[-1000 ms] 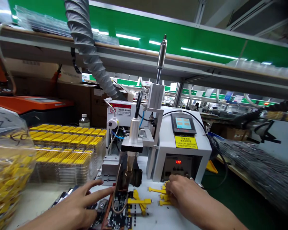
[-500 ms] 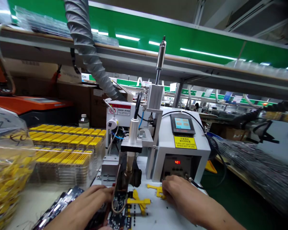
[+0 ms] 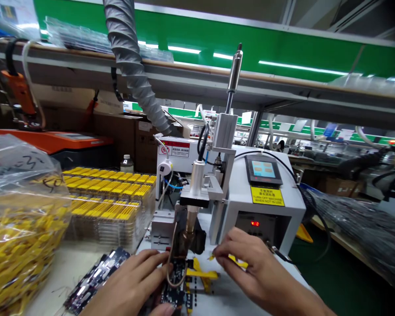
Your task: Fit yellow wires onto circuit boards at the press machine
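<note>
A dark circuit board (image 3: pixel 174 292) lies under the nozzle (image 3: pixel 190 224) of the bench machine, behind a bent metal tube. My left hand (image 3: pixel 134 281) holds the board along its left side, fingers near the far end and thumb at the near end. My right hand (image 3: pixel 246 263) is closed in a pinch on a small yellow flat strip (image 3: pixel 238 260), partly hidden by the fingers, just right of the nozzle. More yellow strips (image 3: pixel 202 274) lie crossed on the white machine base, at the board's right edge.
Left of my left hand lies a stack of circuit boards (image 3: pixel 97 278). Beyond are a clear bag of yellow pieces (image 3: pixel 19 245) and clear trays (image 3: pixel 118 224) with yellow-topped parts. A control box (image 3: pixel 266 206) stands behind my right hand; a grey hose (image 3: pixel 128 57) hangs above.
My right hand has lifted slightly and now pinches a yellow strip from the base. My left hand stays at the board. The whole view has shifted, with things appearing further right.
</note>
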### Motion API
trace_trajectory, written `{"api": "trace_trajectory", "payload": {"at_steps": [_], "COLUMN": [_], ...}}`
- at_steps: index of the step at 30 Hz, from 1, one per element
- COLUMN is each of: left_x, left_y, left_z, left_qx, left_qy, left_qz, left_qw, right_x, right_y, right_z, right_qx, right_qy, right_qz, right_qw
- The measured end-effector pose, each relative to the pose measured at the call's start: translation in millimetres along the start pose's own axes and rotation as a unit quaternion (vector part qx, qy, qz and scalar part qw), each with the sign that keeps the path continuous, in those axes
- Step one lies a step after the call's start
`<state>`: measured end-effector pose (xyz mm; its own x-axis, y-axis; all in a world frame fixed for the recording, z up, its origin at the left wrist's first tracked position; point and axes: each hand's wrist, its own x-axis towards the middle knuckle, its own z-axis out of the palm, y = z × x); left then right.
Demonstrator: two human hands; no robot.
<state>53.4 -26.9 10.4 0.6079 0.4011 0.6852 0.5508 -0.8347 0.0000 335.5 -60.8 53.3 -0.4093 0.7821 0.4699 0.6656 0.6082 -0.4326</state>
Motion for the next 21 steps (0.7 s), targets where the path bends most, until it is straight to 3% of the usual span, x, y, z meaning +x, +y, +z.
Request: {"api": "trace_trajectory", "payload": {"at_steps": [5,10,17,21], "left_x": [3,1,1,7], "left_y": [3,3,-7,-3], "left_z": [11.1,12.8,9.9,10.6], "left_qx": [-0.013,0.004,0.125,0.148], "left_qy": [0.024,0.033,-0.023,-0.024], "left_qz": [0.002,0.013,0.107,0.118], "left_qw": [1.0,0.999,0.986,0.982], "right_x": [3,4,1,-1], "right_y": [0,5,7,9], "right_z": [26,48,51,51], "right_qx": [0.056,0.059,0.053,0.037], "right_qy": [0.044,0.085,0.061,0.042], "right_qz": [-0.087,-0.106,-0.126,-0.124], "right_qw": [0.994,0.989,0.989,0.991]}}
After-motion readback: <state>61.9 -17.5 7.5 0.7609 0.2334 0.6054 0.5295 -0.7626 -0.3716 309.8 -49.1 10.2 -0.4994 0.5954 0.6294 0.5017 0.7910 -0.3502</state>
